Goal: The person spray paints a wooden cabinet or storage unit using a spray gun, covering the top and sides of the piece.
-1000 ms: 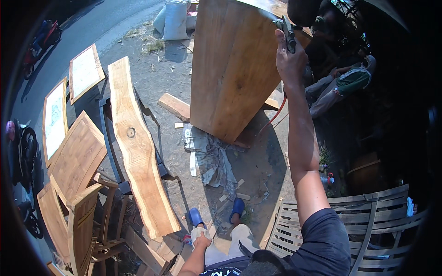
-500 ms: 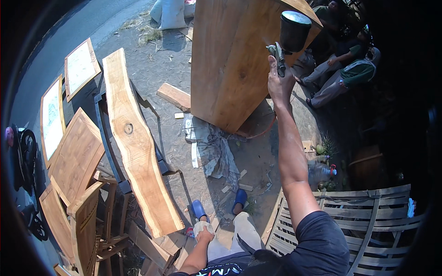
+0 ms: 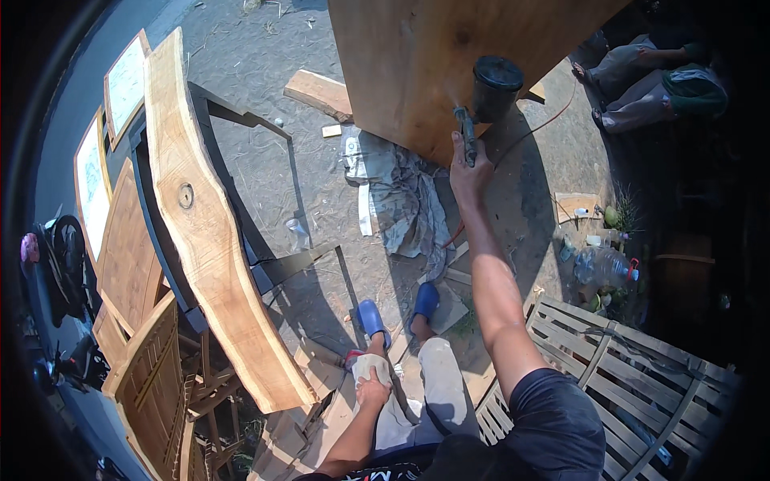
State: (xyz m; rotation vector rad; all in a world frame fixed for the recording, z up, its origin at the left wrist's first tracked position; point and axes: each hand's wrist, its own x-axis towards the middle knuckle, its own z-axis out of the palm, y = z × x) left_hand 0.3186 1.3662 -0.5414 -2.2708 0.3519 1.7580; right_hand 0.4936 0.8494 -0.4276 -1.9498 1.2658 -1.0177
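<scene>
Spray gun [image 3: 466, 130] has come down the wooden panel [image 3: 405, 76], long axis pointing forward, slightly left; right hand [image 3: 472, 174] clasps it.

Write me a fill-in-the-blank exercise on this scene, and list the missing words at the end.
1. The spray gun is in the person's ____ hand.
2. The left hand rests on the person's ____ leg (left or right).
3. The shoes on the person's feet are ____ in colour.
4. In the picture, the long wavy-edged slab lies to the ____ of the large wooden panel.

Missing words: right; left; blue; left.
</scene>
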